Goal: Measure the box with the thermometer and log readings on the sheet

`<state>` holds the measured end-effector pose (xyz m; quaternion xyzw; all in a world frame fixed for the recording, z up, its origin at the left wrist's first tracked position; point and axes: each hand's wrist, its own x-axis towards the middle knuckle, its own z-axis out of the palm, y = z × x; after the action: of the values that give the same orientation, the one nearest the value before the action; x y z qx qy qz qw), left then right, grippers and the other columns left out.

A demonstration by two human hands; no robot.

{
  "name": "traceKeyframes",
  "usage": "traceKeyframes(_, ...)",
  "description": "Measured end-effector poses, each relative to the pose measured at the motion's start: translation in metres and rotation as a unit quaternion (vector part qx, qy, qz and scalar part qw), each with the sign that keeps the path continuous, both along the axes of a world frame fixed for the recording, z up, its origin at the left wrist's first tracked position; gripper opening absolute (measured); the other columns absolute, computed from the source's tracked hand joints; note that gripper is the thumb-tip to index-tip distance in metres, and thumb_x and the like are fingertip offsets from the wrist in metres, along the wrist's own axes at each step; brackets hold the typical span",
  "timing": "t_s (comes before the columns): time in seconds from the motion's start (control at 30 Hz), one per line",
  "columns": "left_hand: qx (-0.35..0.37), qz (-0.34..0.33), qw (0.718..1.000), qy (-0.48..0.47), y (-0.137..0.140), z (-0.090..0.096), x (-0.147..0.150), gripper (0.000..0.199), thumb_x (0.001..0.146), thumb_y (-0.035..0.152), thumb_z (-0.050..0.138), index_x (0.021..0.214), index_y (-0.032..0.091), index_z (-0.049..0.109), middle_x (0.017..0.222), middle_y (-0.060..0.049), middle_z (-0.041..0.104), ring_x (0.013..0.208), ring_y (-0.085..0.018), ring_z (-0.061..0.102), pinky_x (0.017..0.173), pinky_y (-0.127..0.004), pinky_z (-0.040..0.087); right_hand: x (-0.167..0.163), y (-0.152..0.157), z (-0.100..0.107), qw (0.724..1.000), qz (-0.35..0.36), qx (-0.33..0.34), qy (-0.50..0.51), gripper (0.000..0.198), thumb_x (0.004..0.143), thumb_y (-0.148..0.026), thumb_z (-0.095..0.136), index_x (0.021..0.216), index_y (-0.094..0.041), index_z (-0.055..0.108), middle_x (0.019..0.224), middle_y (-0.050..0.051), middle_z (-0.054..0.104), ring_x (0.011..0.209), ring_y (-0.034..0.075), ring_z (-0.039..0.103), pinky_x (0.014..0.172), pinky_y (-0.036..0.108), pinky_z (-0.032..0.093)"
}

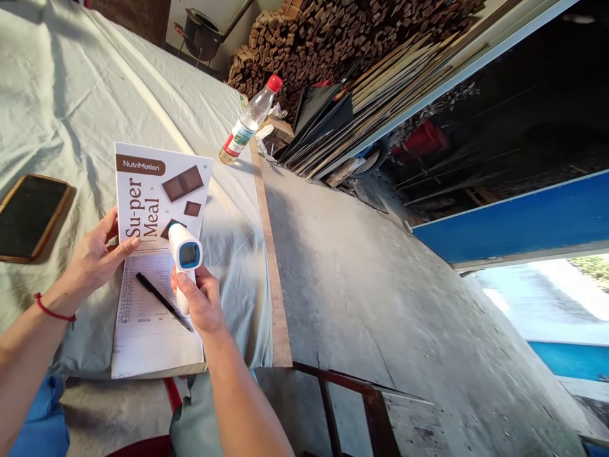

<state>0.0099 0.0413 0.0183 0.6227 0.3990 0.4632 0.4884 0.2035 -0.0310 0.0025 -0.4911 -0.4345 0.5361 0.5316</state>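
My right hand grips the handle of a white infrared thermometer with a blue screen, held upright over the papers. Just behind it stands a white "Su-per Meal" box printed with chocolate pieces; my left hand holds its left edge with the thumb on the front. A printed sheet lies flat under the box, with a black pen lying diagonally across it, close to my right hand. A red string circles my left wrist.
A phone in a brown case lies at the left on the grey cloth covering the table. A clear bottle with a red cap stands near the far edge. Stacked wood and boards fill the background; a dark chair frame stands below.
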Motion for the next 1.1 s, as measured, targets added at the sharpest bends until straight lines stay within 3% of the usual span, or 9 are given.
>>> traceKeyframes(0.2,-0.012,-0.014,0.999,-0.043,0.003,-0.002,0.002,0.065,0.087,0.053,0.075,0.136,0.017,0.053,0.121,-0.012,0.068,0.106,-0.025,0.066,0.077,-0.03,0.06,-0.007,-0.004,0.008,0.998,0.026,-0.007,0.057,0.046,0.073,-0.063,0.073,0.081,-0.02,0.059,0.069,-0.001,0.052,0.062,0.012,0.045,0.057,0.026,0.037)
traceKeyframes(0.47,-0.024,-0.005,0.999,-0.036,0.004,-0.003,0.001,0.06,0.084,0.052,0.078,0.128,0.018,0.058,0.118,-0.011,0.069,0.1,-0.022,0.065,0.076,-0.028,0.058,-0.006,-0.006,0.008,0.998,0.031,-0.024,0.048,0.044,0.071,-0.059,0.076,0.087,-0.022,0.058,0.073,-0.001,0.053,0.064,0.013,0.044,0.058,0.026,0.039)
traceKeyframes(0.67,-0.047,-0.002,0.997,-0.065,0.002,0.001,0.004,0.068,0.078,0.054,0.083,0.129,0.018,0.056,0.114,-0.011,0.07,0.1,-0.024,0.066,0.077,-0.032,0.058,-0.005,-0.01,0.012,0.999,-0.025,0.037,0.018,0.04,0.073,-0.054,0.077,0.091,-0.022,0.059,0.075,-0.001,0.057,0.068,0.015,0.052,0.067,0.029,0.048)
traceKeyframes(0.8,-0.073,0.032,0.991,-0.107,-0.002,0.005,0.009,0.067,0.079,0.05,0.083,0.132,0.021,0.055,0.115,-0.009,0.07,0.107,-0.026,0.066,0.085,-0.036,0.058,0.005,-0.015,0.01,0.99,-0.088,0.094,-0.062,0.04,0.079,-0.052,0.074,0.1,-0.02,0.062,0.081,0.002,0.065,0.072,0.017,0.059,0.068,0.03,0.052)
traceKeyframes(0.9,-0.073,0.057,0.987,-0.133,-0.002,0.005,0.011,0.066,0.079,0.048,0.084,0.132,0.021,0.054,0.118,-0.008,0.07,0.11,-0.027,0.065,0.094,-0.04,0.056,0.023,-0.016,0.005,0.959,-0.153,0.14,-0.191,0.044,0.083,-0.051,0.071,0.112,-0.018,0.064,0.092,0.005,0.067,0.079,0.019,0.063,0.072,0.031,0.054)
traceKeyframes(0.97,-0.057,0.071,0.987,-0.132,0.001,0.002,0.01,0.069,0.077,0.049,0.085,0.132,0.023,0.052,0.118,-0.008,0.069,0.111,-0.027,0.065,0.096,-0.043,0.055,0.04,-0.016,0.0,0.923,-0.174,0.147,-0.311,0.049,0.084,-0.051,0.07,0.118,-0.017,0.064,0.099,0.008,0.067,0.084,0.021,0.064,0.076,0.033,0.055)
traceKeyframes(1.1,-0.001,0.094,0.99,-0.105,0.007,-0.01,0.008,0.075,0.074,0.051,0.086,0.133,0.027,0.046,0.119,-0.007,0.067,0.116,-0.029,0.063,0.098,-0.046,0.053,0.078,-0.018,-0.016,0.833,-0.163,0.085,-0.521,0.048,0.085,-0.051,0.067,0.12,-0.017,0.066,0.108,0.012,0.064,0.094,0.026,0.065,0.081,0.037,0.054)
